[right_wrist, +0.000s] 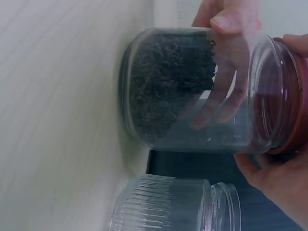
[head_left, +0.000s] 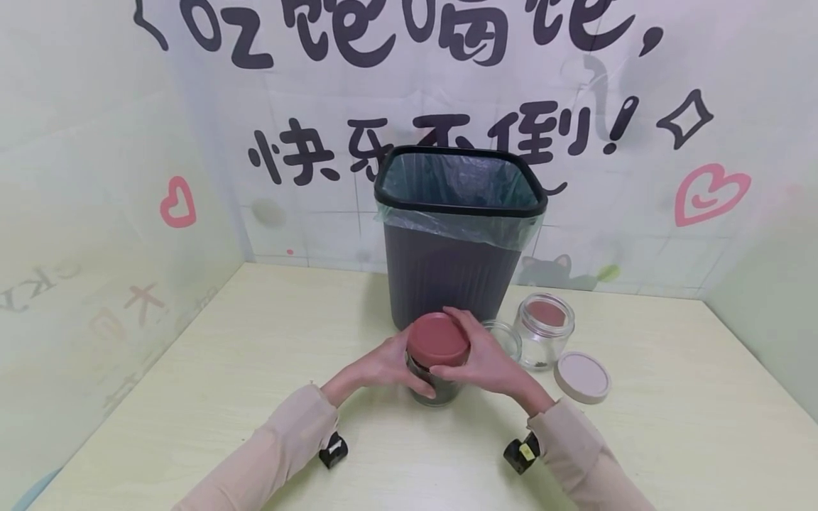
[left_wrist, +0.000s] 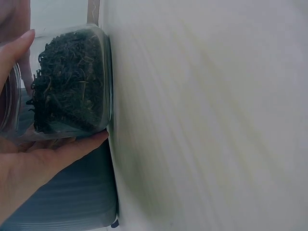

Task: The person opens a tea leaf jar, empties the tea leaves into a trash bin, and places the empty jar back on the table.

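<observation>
A clear jar [right_wrist: 168,86] partly filled with dark, curly dried leaves, like loose tea, stands upright on the table. Its red-brown lid [head_left: 438,339] sits on the mouth. My left hand [head_left: 385,363] grips the jar's glass body from the left, thumb at the front, as the left wrist view also shows. My right hand [head_left: 483,358] holds the lid's rim from the right, thumb in front and fingers behind. The far side of the lid is hidden in the wrist views.
Behind the jar stands a dark bin [head_left: 447,273] lined with a thin green bag. To the right are an open ribbed glass jar [right_wrist: 159,204], another clear jar [head_left: 540,348] showing a reddish disc, and a pale round lid [head_left: 583,377] lying on the table [head_left: 192,397].
</observation>
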